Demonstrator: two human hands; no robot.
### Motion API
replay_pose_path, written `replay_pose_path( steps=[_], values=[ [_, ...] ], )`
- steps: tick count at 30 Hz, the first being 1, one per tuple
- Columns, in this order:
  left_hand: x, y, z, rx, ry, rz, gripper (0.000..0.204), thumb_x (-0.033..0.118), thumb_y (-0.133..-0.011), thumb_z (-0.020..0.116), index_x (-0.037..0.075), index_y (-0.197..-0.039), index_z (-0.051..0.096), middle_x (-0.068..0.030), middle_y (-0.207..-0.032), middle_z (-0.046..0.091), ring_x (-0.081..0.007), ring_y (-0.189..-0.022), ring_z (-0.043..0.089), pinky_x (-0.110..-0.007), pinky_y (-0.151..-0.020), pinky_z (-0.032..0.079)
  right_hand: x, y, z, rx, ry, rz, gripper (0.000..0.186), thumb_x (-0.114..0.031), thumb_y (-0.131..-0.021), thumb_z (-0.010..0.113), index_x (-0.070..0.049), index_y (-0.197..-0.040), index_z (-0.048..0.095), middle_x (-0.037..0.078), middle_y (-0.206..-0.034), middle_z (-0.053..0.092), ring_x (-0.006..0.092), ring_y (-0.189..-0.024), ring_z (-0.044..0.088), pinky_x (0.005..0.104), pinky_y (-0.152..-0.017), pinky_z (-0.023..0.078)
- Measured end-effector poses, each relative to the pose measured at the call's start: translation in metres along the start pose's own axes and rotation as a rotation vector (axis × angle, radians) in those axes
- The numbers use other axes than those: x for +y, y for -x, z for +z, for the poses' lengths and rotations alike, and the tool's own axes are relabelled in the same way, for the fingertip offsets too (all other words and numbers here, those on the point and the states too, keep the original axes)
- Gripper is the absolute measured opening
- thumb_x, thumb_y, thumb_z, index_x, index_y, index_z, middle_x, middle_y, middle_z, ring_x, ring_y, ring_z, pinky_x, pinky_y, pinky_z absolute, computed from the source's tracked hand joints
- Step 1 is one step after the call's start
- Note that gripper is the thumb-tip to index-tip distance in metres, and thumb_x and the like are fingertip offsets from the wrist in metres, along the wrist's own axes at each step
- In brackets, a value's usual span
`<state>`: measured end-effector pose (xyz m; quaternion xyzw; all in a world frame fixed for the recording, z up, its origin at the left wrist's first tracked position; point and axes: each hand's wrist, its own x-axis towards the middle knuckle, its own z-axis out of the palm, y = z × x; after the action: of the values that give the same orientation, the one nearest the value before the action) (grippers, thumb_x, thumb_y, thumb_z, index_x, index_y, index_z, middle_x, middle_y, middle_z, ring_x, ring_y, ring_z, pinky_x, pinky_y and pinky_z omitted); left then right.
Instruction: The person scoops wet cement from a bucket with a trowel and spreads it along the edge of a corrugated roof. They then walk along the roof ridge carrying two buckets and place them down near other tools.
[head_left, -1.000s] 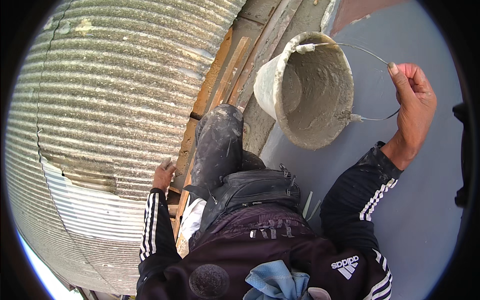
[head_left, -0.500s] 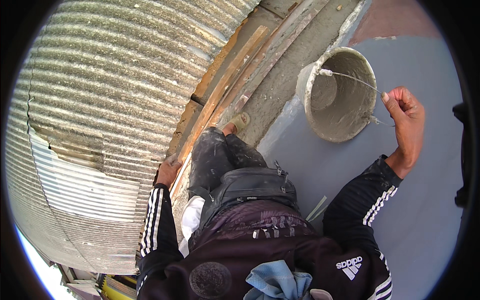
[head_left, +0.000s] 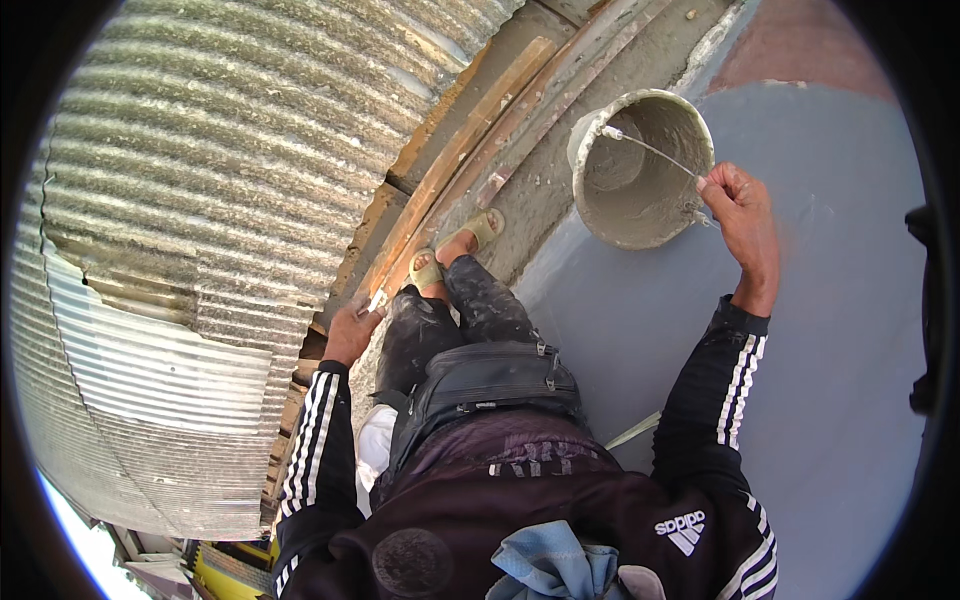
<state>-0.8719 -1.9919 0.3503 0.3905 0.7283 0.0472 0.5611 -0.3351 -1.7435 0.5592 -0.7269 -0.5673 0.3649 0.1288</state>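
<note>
My right hand is closed round the thin wire handle of a cement-crusted bucket. The bucket hangs tilted, its mouth facing me, and grey residue coats the inside. Low on the left, my left hand has its fingers curled beside the long wooden boards. A small white piece shows at its fingertips, too little of it visible to name.
Corrugated roofing sheets fill the left side, close to my left arm. A rough cement ledge runs past my sandalled feet. Beyond it on the right lies a smooth grey-blue surface with a reddish patch.
My right hand and the bucket have shifted left and slightly up in the picture. My left hand has moved a little forward and right. Both sandalled feet now show; earlier only one did.
</note>
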Motion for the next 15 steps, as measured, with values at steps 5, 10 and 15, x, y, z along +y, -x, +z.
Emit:
replay_pose_path(
  steps=[5,10,15],
  values=[
    [0.070,-0.004,0.043,-0.147,0.014,0.361,0.063,0.026,-0.099,0.076,-0.002,-0.152,0.055,-0.0239,-0.143,0.066,-0.0267,-0.132,0.063,-0.037,-0.111,0.050,0.001,0.034,0.084,-0.055,-0.047,-0.030,0.023,-0.015,-0.094,0.072,-0.002,-0.079,0.060,-0.001,-0.065,0.048,0.0079,-0.064,0.042,0.0303,-0.057,0.039],
    [0.085,-0.050,0.090,-0.148,-0.072,0.405,0.050,0.027,-0.104,0.067,-0.002,-0.145,0.061,-0.0222,-0.134,0.071,-0.0261,-0.127,0.067,-0.035,-0.106,0.051,0.018,0.077,0.190,-0.190,-0.037,0.102,0.029,-0.024,-0.093,0.073,-0.003,-0.079,0.060,0.013,-0.066,0.060,0.0239,-0.059,0.057,0.0418,-0.061,0.047],
    [0.041,-0.144,0.121,0.030,0.029,0.158,0.048,0.030,-0.104,0.065,-0.004,-0.138,0.066,-0.0228,-0.123,0.076,-0.0310,-0.114,0.074,-0.040,-0.101,0.054,0.067,0.103,0.299,-0.328,-0.039,0.184,0.027,-0.028,-0.094,0.072,-0.004,-0.084,0.064,0.018,-0.076,0.069,0.0407,-0.074,0.069,0.0507,-0.069,0.051]
  ],
)
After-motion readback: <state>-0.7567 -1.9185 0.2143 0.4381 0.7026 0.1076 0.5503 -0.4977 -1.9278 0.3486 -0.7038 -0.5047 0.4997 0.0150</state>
